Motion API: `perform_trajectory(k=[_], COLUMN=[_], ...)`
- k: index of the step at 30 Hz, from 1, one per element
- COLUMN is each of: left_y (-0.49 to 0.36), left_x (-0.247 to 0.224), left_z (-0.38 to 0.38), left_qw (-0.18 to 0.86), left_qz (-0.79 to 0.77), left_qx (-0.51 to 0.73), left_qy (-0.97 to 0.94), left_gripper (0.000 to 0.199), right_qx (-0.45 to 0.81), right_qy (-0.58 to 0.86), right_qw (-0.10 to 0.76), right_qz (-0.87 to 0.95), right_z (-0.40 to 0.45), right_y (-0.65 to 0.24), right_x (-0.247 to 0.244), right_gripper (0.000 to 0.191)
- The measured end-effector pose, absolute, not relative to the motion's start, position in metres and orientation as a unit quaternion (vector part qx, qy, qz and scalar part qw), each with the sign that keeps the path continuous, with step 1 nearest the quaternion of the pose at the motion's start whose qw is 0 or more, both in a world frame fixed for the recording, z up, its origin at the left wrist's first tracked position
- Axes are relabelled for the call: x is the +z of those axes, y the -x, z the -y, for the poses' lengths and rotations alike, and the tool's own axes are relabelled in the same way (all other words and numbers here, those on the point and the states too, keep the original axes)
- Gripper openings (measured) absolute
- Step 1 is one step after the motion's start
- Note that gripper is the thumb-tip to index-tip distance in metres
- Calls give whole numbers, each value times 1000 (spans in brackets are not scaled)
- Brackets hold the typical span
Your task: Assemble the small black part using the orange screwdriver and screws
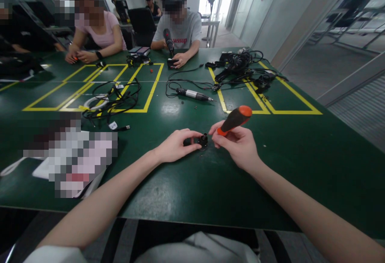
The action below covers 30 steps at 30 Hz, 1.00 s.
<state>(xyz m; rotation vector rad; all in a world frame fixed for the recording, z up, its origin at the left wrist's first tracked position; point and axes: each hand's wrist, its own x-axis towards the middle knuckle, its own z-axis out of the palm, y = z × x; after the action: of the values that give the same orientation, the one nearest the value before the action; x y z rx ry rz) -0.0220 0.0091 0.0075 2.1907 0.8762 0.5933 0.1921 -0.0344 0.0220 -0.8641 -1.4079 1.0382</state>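
Gripping one orange-and-black tool (236,119), tilted, in the right hand (240,146); pinching one small black part (203,141) with the left hand (176,146), on the green table (180,190), between both hands, near the tool.

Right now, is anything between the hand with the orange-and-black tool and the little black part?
Nothing visible: just a narrow gap separates the right hand, gripping the orange-and-black tool, from the little black part. The left hand pinches the part from the opposite side, clear of that gap.
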Motion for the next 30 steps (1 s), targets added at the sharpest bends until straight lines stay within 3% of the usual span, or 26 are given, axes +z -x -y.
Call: perform_trajectory(k=[22, 30], left_y=[23, 22], left_x=[7, 8], left_z=[-9, -9], left_qw=[350, 350], left_qz=[-340, -342], left_qx=[229, 226], left_qy=[-842, -842], left_gripper=[32, 33], right_qx=[470, 418], right_qy=[337, 384], right_qw=[572, 576], right_qz=[582, 588], right_z=[37, 37], right_y=[-188, -189], right_x=[22, 24], right_gripper=[31, 33])
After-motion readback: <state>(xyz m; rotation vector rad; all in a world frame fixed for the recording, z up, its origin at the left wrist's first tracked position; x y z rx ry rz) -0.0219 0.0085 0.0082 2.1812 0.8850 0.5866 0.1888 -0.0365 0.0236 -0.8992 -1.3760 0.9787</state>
